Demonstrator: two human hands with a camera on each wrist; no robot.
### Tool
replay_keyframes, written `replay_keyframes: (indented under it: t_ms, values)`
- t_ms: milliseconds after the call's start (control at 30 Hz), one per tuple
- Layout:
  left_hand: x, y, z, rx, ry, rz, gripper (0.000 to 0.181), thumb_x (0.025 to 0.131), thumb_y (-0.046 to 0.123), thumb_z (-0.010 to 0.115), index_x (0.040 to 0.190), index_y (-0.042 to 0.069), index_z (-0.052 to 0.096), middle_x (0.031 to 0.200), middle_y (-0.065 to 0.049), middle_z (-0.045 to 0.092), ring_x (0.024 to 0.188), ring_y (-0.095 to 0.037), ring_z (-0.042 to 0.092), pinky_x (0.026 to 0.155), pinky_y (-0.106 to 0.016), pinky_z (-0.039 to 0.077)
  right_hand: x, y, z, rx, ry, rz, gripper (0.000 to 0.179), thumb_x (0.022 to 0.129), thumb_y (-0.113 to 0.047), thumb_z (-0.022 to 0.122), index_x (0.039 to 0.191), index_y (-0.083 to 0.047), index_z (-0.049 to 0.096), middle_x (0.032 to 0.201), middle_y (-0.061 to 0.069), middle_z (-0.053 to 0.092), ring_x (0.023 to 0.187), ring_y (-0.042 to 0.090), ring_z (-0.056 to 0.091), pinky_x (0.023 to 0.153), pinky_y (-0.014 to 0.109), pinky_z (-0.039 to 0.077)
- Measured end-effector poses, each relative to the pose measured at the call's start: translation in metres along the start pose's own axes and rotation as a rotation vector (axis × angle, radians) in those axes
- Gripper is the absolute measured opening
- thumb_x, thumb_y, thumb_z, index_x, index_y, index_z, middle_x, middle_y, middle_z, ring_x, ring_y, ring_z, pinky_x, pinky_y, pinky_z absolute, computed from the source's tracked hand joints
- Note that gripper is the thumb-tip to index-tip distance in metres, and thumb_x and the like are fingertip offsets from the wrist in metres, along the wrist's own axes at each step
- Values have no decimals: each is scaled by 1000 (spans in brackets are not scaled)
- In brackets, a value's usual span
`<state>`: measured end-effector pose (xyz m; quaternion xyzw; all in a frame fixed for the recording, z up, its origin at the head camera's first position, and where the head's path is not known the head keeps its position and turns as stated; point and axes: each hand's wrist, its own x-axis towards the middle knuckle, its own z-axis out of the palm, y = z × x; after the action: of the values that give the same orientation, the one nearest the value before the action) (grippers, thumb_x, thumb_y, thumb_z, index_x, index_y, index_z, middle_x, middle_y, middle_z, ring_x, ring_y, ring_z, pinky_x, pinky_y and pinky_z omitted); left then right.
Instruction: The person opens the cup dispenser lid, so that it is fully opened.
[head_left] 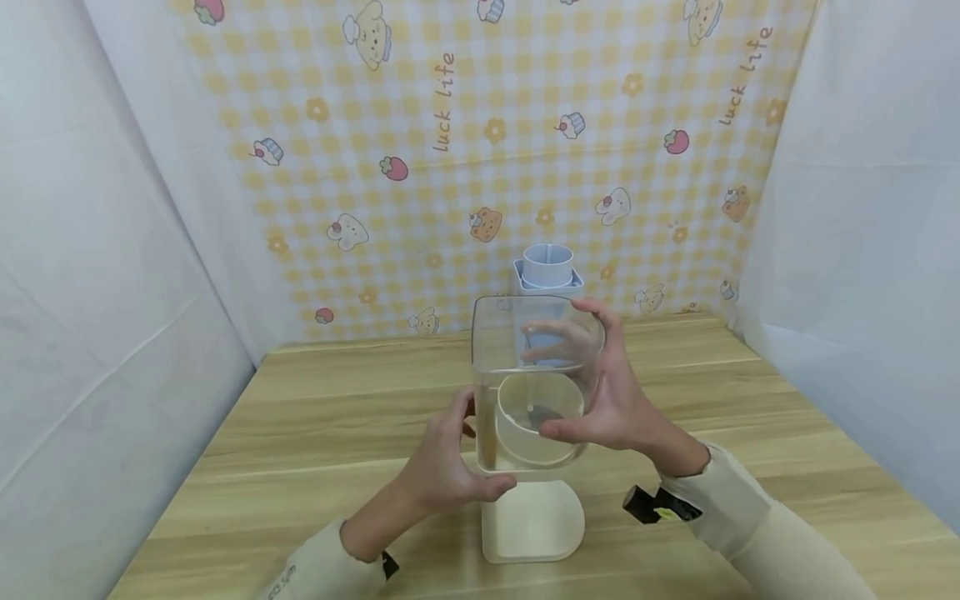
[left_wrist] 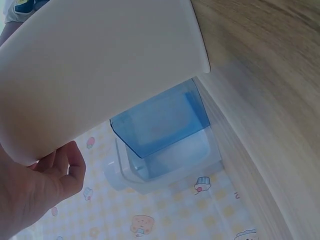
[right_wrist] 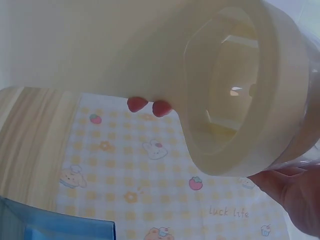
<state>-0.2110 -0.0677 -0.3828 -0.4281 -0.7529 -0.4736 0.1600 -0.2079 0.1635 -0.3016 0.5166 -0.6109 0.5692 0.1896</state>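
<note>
A cream dispenser stand with a round collar and a rounded front foot is on the wooden table in the head view. Above the collar is a clear, see-through container, and I cannot tell whether it is seated in it. My right hand grips the container from the right, thumb in front, fingers showing through the clear wall. My left hand holds the left side of the cream body, with its thumb forward. In the left wrist view its curled fingers meet the edge of the broad cream panel.
Behind the container stands a blue dispenser of similar shape, near the checked cloth backdrop. White cloth walls close off both sides. The wooden table stretches out to left and right.
</note>
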Motion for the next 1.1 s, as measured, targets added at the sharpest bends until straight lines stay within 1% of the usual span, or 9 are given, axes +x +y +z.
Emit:
replay_keyframes:
  t_ms: [100, 200, 333, 433, 667, 833, 933, 1033, 1100]
  values:
    - [1, 0, 1, 2, 7, 22, 84, 75, 61, 73, 138, 14, 43, 112, 1, 66, 98, -15, 61, 68, -33, 54, 0, -1, 0, 1, 4, -12, 101, 81, -26, 84, 144, -1, 9, 141, 12, 51, 113, 28, 63, 93, 41, 54]
    - [2, 0, 3, 12, 18, 49, 84, 77, 67, 67, 137, 13, 44, 110, 0, 66, 97, -15, 62, 66, -31, 55, 0, -1, 1, 2, 10, -60, 100, 80, -25, 84, 143, -1, 10, 141, 13, 50, 114, 28, 62, 91, 41, 55]
    - [4, 0, 6, 58, 41, 96, 86, 81, 74, 57, 136, 8, 44, 108, -2, 66, 94, -16, 63, 64, -27, 55, 0, 0, 1, 6, 26, -131, 100, 77, -23, 86, 141, 1, 12, 140, 18, 49, 114, 29, 62, 88, 42, 56]
    - [6, 0, 8, 93, 56, 122, 89, 83, 78, 48, 135, 5, 43, 108, -3, 66, 93, -16, 63, 64, -26, 55, 0, -1, 2, 9, 36, -157, 101, 75, -21, 87, 140, 2, 12, 140, 21, 47, 113, 29, 62, 88, 43, 56]
    - [6, -3, 7, 107, 59, 135, 91, 84, 81, 42, 131, 3, 45, 107, -5, 66, 90, -13, 63, 65, -24, 56, 2, -1, 4, -38, 47, -199, 102, 74, -21, 88, 138, 5, 13, 139, 22, 46, 111, 29, 62, 88, 44, 56]
    - [6, -7, 8, 103, 59, 139, 92, 84, 82, 40, 130, 3, 46, 108, -5, 66, 90, -13, 64, 66, -23, 56, 0, 0, 4, -85, 57, -205, 104, 74, -24, 88, 137, 7, 12, 140, 21, 45, 112, 28, 61, 88, 44, 56]
    - [5, -8, 9, 101, 60, 137, 92, 84, 82, 40, 131, 3, 45, 109, -6, 66, 92, -14, 64, 66, -23, 56, -3, 2, 2, -97, 59, -189, 110, 74, -29, 88, 142, 5, 8, 142, 21, 43, 115, 28, 60, 90, 42, 55]
    - [5, -8, 10, 99, 63, 133, 92, 84, 82, 41, 130, 3, 46, 108, -6, 67, 91, -14, 64, 65, -23, 56, -6, 2, 3, -92, 42, -133, 124, 72, -34, 90, 149, -1, -1, 147, 21, 39, 124, 29, 54, 97, 39, 51]
    - [5, -8, 10, 90, 67, 131, 90, 83, 81, 42, 130, 4, 46, 107, -5, 67, 90, -14, 64, 64, -23, 56, -9, 0, 3, -94, 39, -87, 128, 72, -35, 90, 151, -4, -6, 149, 19, 38, 125, 28, 53, 99, 37, 50]
